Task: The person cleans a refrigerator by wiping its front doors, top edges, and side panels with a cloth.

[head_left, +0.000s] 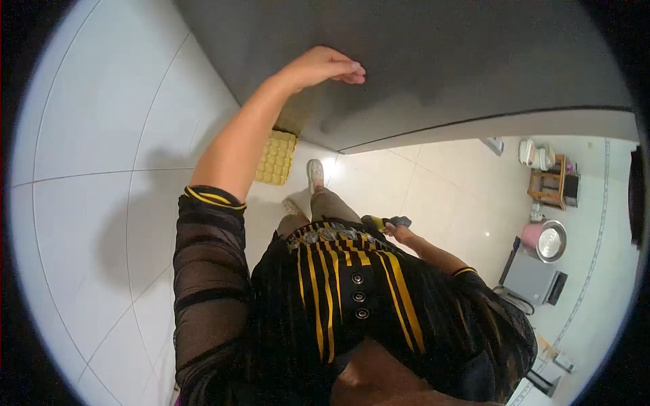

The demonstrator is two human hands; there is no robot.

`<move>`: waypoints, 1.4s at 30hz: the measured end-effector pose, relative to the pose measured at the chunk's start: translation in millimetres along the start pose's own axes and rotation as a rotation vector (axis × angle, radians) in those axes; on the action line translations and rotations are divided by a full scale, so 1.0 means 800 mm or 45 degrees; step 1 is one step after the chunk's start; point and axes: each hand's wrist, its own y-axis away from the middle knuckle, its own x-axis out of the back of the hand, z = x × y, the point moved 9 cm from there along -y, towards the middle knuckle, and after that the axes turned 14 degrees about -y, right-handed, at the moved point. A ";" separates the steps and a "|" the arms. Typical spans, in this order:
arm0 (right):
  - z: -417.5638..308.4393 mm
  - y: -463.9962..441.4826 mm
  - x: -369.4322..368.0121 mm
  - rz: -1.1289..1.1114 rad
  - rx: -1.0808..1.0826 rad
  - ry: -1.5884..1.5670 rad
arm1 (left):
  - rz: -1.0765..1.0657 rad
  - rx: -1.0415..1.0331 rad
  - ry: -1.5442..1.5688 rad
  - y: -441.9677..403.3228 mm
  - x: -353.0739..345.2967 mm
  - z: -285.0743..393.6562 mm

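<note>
My left hand (330, 67) is raised in front of a large dark grey panel (440, 61). Its fingers are bent and pressed together; whether anything is inside them is hidden, and I cannot tell whether it touches the panel. Low beside my waist, my right hand (401, 233) is closed around a small yellow-green and dark grey item (380, 223). That item is too small and partly covered for its kind to show.
A yellow egg tray (277, 158) lies on the floor by the white tiled wall (88, 135). To the right are a wooden stool (550, 181), a pink pot with a metal inside (545, 241) and a grey appliance-like box (531, 276). Pale floor tiles (433, 183) run between.
</note>
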 end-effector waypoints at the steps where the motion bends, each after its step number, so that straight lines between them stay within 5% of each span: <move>1: -0.046 0.030 -0.005 -0.005 -0.022 -0.043 | -0.015 -0.010 0.002 0.001 -0.003 0.001; 10: -0.101 0.059 -0.012 0.056 0.096 -0.237 | 0.173 -0.064 -0.050 0.014 -0.013 0.034; 12: -0.102 0.057 -0.010 0.036 0.107 -0.221 | -0.127 -0.303 -0.053 0.014 -0.044 0.095; 13: -0.108 0.059 -0.014 -0.061 0.070 -0.163 | -0.054 -0.384 -0.052 0.007 -0.035 0.116; 21: -0.055 0.053 0.005 -0.153 0.070 -0.076 | 0.280 -0.180 0.186 -0.007 -0.013 0.109; 24: -0.027 0.063 0.032 -0.108 0.077 -0.118 | 0.463 -0.134 0.176 0.008 -0.023 0.119; 26: 0.004 0.063 0.060 -0.072 0.123 -0.180 | 1.017 -0.013 -0.412 0.049 -0.008 0.153; 27: 0.026 0.062 0.069 -0.053 0.138 -0.265 | 1.015 -0.018 -0.460 0.047 -0.011 0.157; 29: 0.073 0.060 0.093 -0.023 0.141 -0.342 | 2.042 -0.244 -0.935 0.123 0.000 0.209; 32: 0.139 0.070 0.125 0.064 0.115 -0.502 | 2.147 -0.412 -0.766 0.099 0.005 0.260; 39: 0.278 0.113 0.167 0.286 0.030 -0.923 | 2.415 -0.172 -0.797 0.058 0.017 0.259; 40: 0.253 0.143 0.177 0.325 0.221 -0.835 | 2.408 -0.173 -0.817 0.058 0.017 0.260; 42: 0.267 0.176 0.181 0.368 -0.038 -0.871 | 2.407 -0.148 -0.844 0.052 0.018 0.264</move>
